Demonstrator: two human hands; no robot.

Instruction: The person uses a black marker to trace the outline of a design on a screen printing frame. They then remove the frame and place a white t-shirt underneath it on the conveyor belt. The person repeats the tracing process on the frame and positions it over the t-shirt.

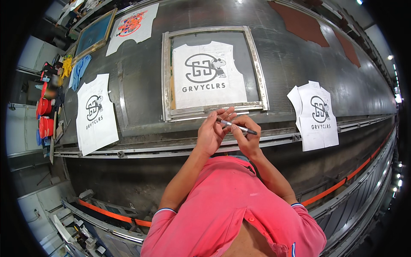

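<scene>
Just in front of my chest, both hands meet on a slim marker pen (236,126) with a silver-grey barrel and dark ends. My left hand (208,136) pinches its left end, the palm turned partly up. Thumb and curled fingers of my right hand (247,140) close round the barrel toward the right end. Beyond my hands, a screen-printing frame (259,73) lies on the dark table (145,81). Within its border shows a white shirt-shaped sheet (209,98) bearing a black emblem, a cartoon figure and lettering.
Similar printed white sheets lie left (96,137) and right (319,139), overhanging the table's near metal rail (175,147). Farther back are a white piece with an orange print (143,32), a blue screen (95,34) and brown fabric pieces (299,23). Red containers (45,127) stand at left.
</scene>
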